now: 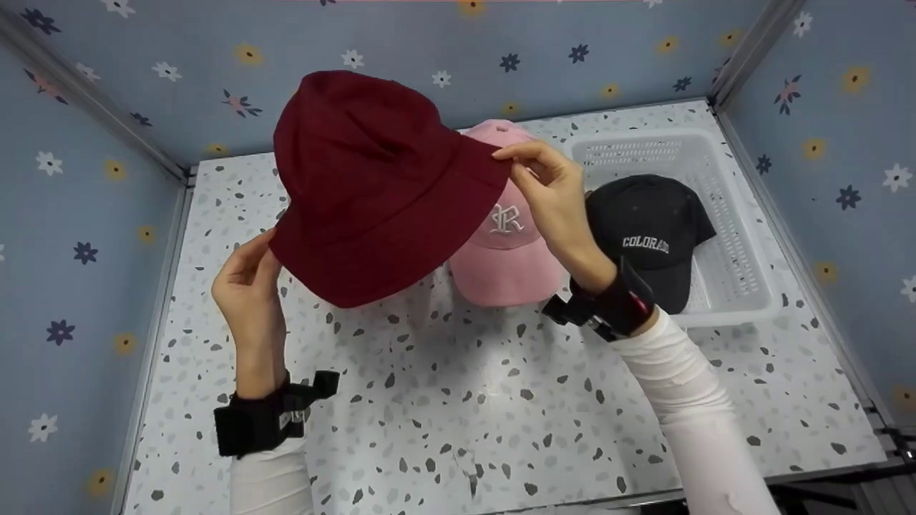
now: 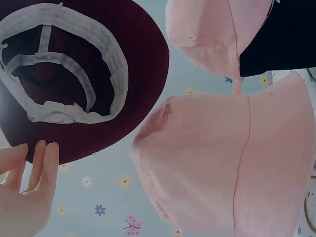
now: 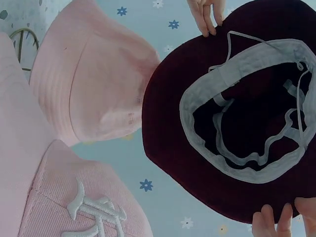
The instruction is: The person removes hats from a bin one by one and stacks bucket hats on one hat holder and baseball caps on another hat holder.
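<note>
The person's left hand (image 1: 250, 297) is pinching the brim of a dark red bucket hat (image 1: 379, 200) at its left edge, while the right hand (image 1: 554, 193) is pinching the opposite edge, each grip closing thumb and fingertips on the fabric. The 2 hands are holding the hat above the worktop (image 1: 429, 429), where it is partly covering a pink cap (image 1: 508, 275). A pink bucket hat (image 2: 207, 148) is showing in both wrist views. A black cap (image 1: 644, 214) is lying in a white basket (image 1: 737, 318) at the right.
</note>
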`<state>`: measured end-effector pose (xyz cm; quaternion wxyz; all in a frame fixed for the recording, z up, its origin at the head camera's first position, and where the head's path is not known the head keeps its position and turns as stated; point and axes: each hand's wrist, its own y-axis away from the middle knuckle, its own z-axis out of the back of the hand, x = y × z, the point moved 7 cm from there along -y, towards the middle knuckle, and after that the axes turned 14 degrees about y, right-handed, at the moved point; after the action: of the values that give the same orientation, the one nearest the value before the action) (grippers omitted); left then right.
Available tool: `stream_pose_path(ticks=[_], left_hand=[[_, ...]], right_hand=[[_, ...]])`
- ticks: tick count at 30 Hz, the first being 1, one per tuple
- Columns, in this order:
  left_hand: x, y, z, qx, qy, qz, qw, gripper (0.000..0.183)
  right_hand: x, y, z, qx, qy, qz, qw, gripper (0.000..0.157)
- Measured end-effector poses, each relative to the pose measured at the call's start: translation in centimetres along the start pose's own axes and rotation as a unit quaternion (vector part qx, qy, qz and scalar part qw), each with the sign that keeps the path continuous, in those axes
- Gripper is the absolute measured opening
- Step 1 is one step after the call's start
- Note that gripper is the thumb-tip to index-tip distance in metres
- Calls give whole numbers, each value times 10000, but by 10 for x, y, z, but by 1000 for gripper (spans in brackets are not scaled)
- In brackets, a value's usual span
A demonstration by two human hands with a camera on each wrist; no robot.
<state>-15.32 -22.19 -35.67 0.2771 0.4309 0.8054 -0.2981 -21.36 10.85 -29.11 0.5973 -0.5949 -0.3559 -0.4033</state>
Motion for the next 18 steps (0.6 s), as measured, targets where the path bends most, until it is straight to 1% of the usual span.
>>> stream_pose_path(ticks=[2, 4, 5, 8, 9, 12, 15, 16, 18], left_hand=[[1, -3, -2, 50, 394, 98, 9992, 13], [3, -6, -5, 74, 867, 183, 9960, 13], [3, -8, -5, 76, 1021, 212, 9945, 12], [5, -13, -7, 85, 1115, 266, 9934, 11], [5, -15, -7, 85, 1063, 284, 9939, 11], [7, -22, -4, -16, 1247, 508, 9909, 13], [11, -29, 1, -139, 1651, 843, 9826, 23], [12, -31, 2, -212, 1823, 961, 9783, 27], [16, -34, 6, -342, 2047, 1176, 9711, 35]], right_hand=[[1, -2, -1, -44, -51, 14, 10000, 18], [2, -4, -2, -73, -83, 27, 9999, 18], [2, -4, -3, -71, -117, 19, 9999, 18], [2, -7, -5, -24, -337, -118, 9994, 20], [1, -8, -7, -10, -439, -208, 9988, 20], [-2, -12, -12, 57, -800, -599, 9950, 20], [-9, -17, -20, 174, -1308, -1216, 9838, 20], [-11, -19, -23, 217, -1497, -1426, 9782, 21], [-18, -23, -29, 273, -1925, -1857, 9632, 22]])
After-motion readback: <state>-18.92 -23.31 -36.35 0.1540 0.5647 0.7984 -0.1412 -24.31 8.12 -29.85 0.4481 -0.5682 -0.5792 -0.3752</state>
